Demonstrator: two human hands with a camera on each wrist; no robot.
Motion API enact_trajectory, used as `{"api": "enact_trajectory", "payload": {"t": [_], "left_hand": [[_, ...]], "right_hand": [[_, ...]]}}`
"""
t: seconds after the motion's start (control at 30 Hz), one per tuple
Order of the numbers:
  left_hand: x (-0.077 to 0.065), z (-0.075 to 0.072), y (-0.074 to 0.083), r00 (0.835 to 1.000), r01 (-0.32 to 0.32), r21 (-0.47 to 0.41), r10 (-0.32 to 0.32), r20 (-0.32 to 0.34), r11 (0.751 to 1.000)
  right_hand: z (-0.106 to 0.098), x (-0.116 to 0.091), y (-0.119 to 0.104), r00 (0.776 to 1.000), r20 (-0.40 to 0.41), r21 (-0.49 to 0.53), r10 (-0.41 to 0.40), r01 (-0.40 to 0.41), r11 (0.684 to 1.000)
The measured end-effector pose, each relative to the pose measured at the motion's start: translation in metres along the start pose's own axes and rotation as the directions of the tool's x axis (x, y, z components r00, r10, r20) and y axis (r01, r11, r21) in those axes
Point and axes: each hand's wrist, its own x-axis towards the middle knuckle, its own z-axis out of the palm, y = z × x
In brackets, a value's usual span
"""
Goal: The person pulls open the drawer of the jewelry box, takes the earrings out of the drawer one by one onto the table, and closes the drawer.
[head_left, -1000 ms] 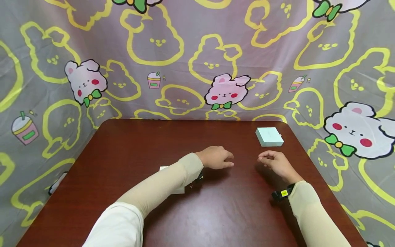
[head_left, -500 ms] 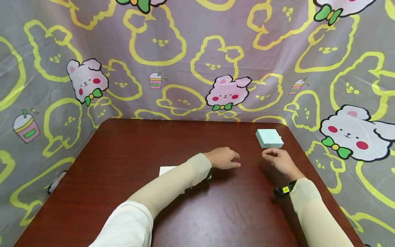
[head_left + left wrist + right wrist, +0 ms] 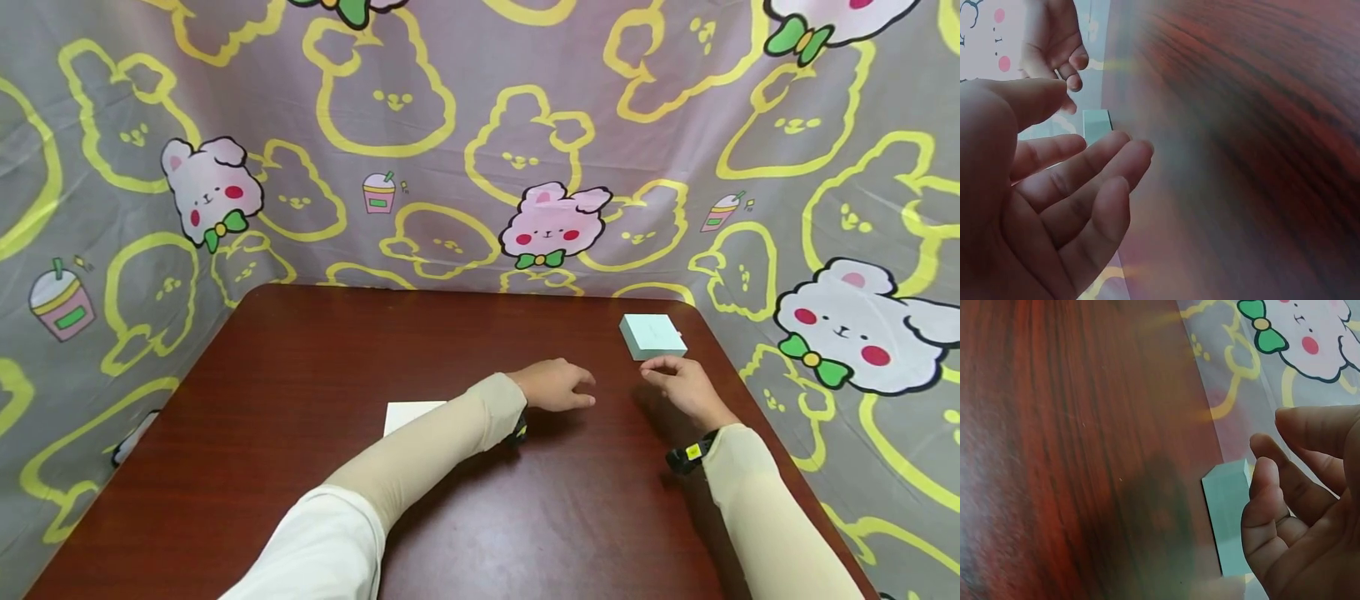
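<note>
Fingers (image 3: 1263, 512) of the right hand (image 3: 688, 392) are loosely bent, spaces showing between their tips, and hold nothing; they hang just beside a pale mint box (image 3: 652, 336) at the right of the head view, near the table's far right corner. Whether a fingertip brushes the box's near side is hard to tell, since the hand partly overlaps it in the views. The box lies flat, faint marks on its lid and a small tab (image 3: 678, 333) showing at its right side. Toward the middle of the frame is the left hand (image 3: 557, 386), its fingers relaxed, slightly curved and spread, with nothing in them; it points right, well apart from the box. Each wrist wears a black device, the right one (image 3: 690, 454) with a yellow patch. Below and left of centre, a white flat item (image 3: 411, 412) lies partly hidden behind the left forearm's beige sleeve (image 3: 423, 450), which runs down into a white sleeve (image 3: 315, 550) at the lower edge. Under everything spreads the reddish-brown table (image 3: 300, 358), and grey cloth (image 3: 247, 92) with yellow outlines and rabbit heads fills the frame's top and sides.
</note>
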Motion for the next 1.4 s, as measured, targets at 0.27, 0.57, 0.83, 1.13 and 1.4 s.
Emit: {"api": "enact_trajectory", "payload": {"t": [0.27, 0.57, 0.83, 1.13, 1.4], "left_hand": [[0.011, 0.004, 0.004, 0.999, 0.034, -0.016, -0.034, 0.024, 0.999], [0.015, 0.003, 0.009, 0.998, 0.06, -0.022, -0.06, 0.036, 0.998], [0.027, 0.012, 0.01, 0.998, 0.058, -0.067, -0.057, 0.019, 0.996], [0.038, 0.026, 0.007, 0.995, 0.098, -0.228, -0.103, -0.007, 0.969], [0.049, 0.033, 0.007, 0.982, 0.175, -0.278, -0.189, -0.026, 0.945]], "right_hand": [[-0.005, 0.013, -0.004, 0.999, -0.039, -0.017, -0.001, 0.0, 1.0], [-0.009, 0.026, 0.0, 0.993, -0.112, -0.016, -0.021, 0.019, 1.0], [-0.012, 0.028, 0.01, 0.983, -0.185, -0.086, -0.022, 0.006, 0.996], [-0.015, 0.033, 0.008, 0.964, -0.263, -0.119, 0.036, -0.07, 0.99], [-0.021, 0.047, 0.02, 0.959, -0.282, -0.179, 0.03, -0.083, 0.98]]}}
